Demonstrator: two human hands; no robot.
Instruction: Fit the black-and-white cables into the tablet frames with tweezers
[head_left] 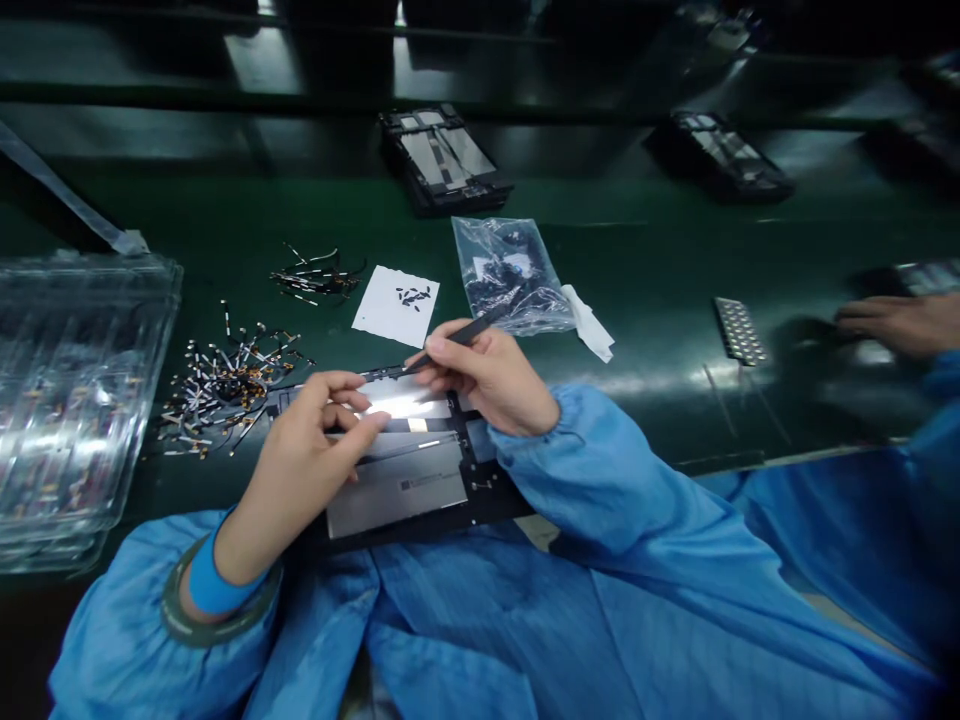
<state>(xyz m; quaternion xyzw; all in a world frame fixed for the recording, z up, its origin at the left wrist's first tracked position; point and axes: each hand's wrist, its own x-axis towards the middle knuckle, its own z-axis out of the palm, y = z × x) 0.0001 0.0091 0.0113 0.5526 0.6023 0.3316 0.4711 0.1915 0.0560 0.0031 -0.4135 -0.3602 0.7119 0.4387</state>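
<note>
Right-hand grip closed on tweezers, low over an open tablet

The right hand (499, 375) pinches the black tweezers (472, 328) like a pen, tip pointing down and left at the far edge of the tablet (397, 490), a hold that seems chosen for fine control. The left hand (311, 440) curls over the tablet's left part, perhaps to steady it or guide a small piece; I cannot tell whether its fingers pinch anything. The tablet lies at the near edge of the desk (637, 270), against the wearer's body, probably for a close view.

Just beyond it sit a white paper (375, 305) bearing small black bits (412, 296) and a clear bag (540, 310), both likely kept within easy reach. A cable heap (232, 385) crowds the tablet's left end, with a smaller bunch (319, 275) farther off. Clear trays (67, 400) fill the far left. The hands themselves hide much of the tablet's far edge. Well to the right is a co-worker's hand (900, 325).
</note>
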